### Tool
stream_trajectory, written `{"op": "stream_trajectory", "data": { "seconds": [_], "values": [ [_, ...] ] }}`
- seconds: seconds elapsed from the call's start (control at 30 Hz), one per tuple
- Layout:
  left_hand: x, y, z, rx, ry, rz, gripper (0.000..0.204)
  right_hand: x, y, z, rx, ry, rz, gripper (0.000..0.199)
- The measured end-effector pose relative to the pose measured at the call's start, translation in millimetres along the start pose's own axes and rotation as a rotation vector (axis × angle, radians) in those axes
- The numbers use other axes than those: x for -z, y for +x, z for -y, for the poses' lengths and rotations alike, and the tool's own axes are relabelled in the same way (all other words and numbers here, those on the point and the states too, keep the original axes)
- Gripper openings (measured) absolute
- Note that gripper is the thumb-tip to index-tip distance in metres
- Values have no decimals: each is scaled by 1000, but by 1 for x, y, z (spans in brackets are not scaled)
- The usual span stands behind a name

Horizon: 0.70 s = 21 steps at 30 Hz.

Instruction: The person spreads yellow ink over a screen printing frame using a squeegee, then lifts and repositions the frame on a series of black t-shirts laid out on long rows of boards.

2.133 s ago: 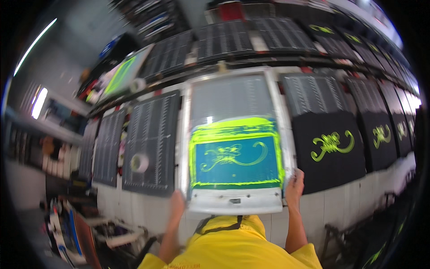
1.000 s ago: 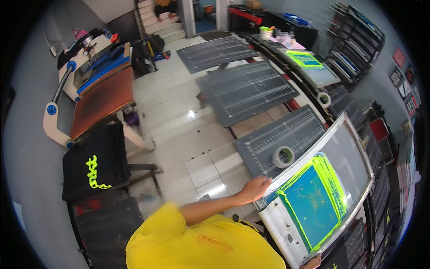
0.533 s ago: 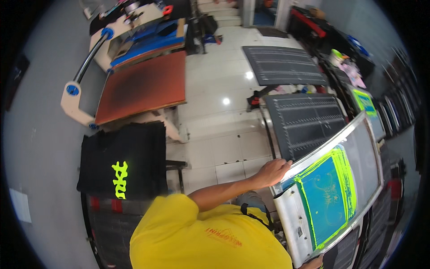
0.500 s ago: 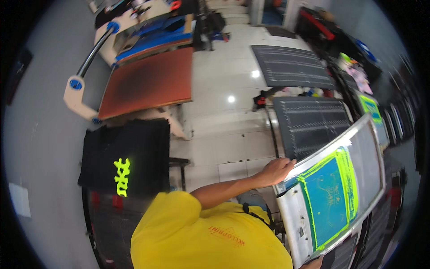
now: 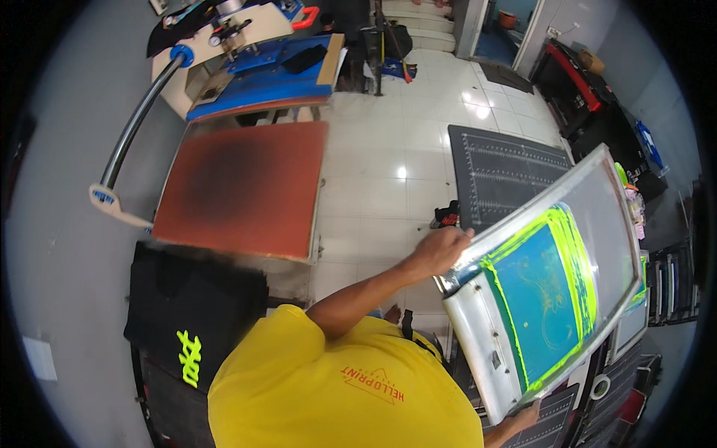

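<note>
A large screen-printing frame (image 5: 606, 200) hangs tilted at my right side, held up between my two hands. Bright yellow-green ink borders its blue-green stencil (image 5: 530, 299), and the mesh at the far end is bare grey. A broad silver strip (image 5: 482, 347) runs along the edge closest to my body. My left hand (image 5: 441, 252) grips the upper left corner, fingers closed around the rim. Down at the lower edge, my right hand (image 5: 528, 413) is closed on the rim, partly hidden by the frame. My yellow sleeve and shirt fill the bottom middle.
Black fabric (image 5: 190, 295) with a neon yellow-green print (image 5: 189, 358) lies on a stand at left. Beyond it is a heat press with a reddish-brown plate (image 5: 243, 190) and a long lever (image 5: 142, 119). Dark perforated boards (image 5: 508, 172) stand right of the tiled aisle (image 5: 373, 194).
My view has shifted along the aisle, bringing the heat press closer. The screen frame stays in both hands and tips more upright; more of my right hand shows.
</note>
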<state>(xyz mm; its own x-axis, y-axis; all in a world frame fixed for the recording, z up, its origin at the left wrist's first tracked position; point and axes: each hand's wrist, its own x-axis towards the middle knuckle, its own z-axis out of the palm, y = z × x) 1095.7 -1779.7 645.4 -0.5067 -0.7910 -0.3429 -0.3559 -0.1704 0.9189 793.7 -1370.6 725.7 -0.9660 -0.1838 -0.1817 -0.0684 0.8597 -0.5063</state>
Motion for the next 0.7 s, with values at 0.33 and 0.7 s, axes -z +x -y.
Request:
{"op": "stream_trajectory", "data": {
  "seconds": [0.33,0.7],
  "values": [
    [174,196,45,61,41,401,59,-149,-44,194,19,280,-222,40],
    [249,330,113,-58,-7,349,67,-271,-82,278,-8,399,-395,25]
  ]
}}
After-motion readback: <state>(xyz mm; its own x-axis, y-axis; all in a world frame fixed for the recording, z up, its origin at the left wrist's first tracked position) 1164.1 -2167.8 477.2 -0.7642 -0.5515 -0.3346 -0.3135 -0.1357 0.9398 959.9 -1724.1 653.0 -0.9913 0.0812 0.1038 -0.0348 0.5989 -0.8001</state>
